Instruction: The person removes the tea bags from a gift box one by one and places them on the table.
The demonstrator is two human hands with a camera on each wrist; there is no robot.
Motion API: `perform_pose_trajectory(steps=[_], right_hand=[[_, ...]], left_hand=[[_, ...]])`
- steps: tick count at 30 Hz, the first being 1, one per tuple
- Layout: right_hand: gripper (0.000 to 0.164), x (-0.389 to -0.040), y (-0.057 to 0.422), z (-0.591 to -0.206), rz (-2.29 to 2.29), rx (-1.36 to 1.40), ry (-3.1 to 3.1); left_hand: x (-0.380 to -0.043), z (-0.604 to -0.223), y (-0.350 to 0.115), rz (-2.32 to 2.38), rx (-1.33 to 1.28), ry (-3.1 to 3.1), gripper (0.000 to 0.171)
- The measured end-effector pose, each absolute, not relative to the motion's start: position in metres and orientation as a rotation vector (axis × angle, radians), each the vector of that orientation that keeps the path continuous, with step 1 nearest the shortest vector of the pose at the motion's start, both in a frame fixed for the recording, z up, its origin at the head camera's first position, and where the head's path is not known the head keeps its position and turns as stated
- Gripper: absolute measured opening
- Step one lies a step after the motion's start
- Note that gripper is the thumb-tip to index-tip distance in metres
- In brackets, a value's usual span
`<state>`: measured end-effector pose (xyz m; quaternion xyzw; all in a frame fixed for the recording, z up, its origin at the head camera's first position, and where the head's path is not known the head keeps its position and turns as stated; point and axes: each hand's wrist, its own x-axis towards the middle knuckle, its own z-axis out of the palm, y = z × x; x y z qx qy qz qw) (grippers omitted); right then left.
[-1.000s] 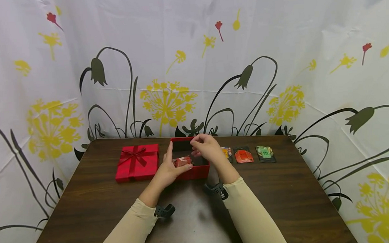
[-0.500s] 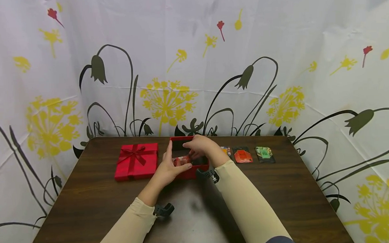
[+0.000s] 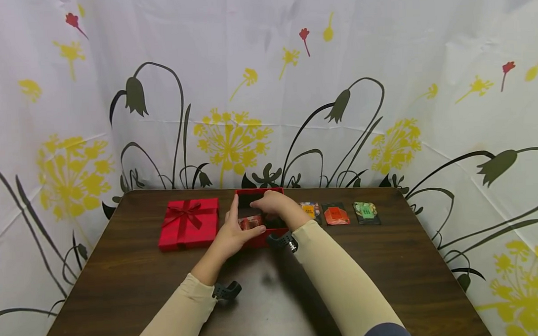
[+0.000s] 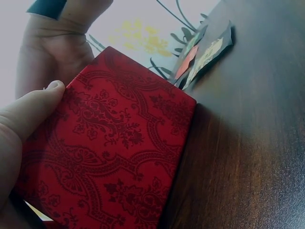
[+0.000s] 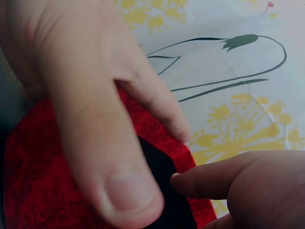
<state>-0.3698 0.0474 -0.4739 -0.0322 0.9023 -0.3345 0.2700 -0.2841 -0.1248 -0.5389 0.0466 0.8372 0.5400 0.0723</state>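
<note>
A red patterned gift box (image 3: 260,241) with a dark inside stands lidless near the back of the table. My left hand (image 3: 230,237) grips its left side, with the thumb along the front rim. A small red printed packet (image 3: 250,221) lies in the left part of the box, just behind that thumb. My right hand (image 3: 277,206) reaches into the box from the right, over its rim. Its fingertips are hidden inside in the head view. In the right wrist view the right thumb (image 5: 205,182) shows above the dark inside, and what the other fingers do is out of sight.
The red lid (image 3: 189,225) with a ribbon bow lies left of the box. To the right lie a packet with a yellow label (image 3: 309,211), one with an orange label (image 3: 336,214) and one with a green label (image 3: 366,212). A flowered curtain hangs behind the table.
My right hand has come down from above the box into it, then shifted slightly left. The left hand keeps its hold on the box, and the box stays in place.
</note>
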Motion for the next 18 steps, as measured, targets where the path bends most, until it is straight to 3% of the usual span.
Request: perform_pose_trajectory(steps=[8, 18], right_hand=[[0.072, -0.3697, 0.0461, -0.4809, -0.859, -0.087, 2.418], [0.053, -0.3636, 0.0483, -0.4813, -1.012, -0.118, 2.364]], left_hand=[[-0.2843, -0.5387, -0.1230, 1.640, 0.143, 2.512, 0.130], [-0.2830, -0.5400, -0.1240, 1.617, 0.131, 2.528, 0.133]])
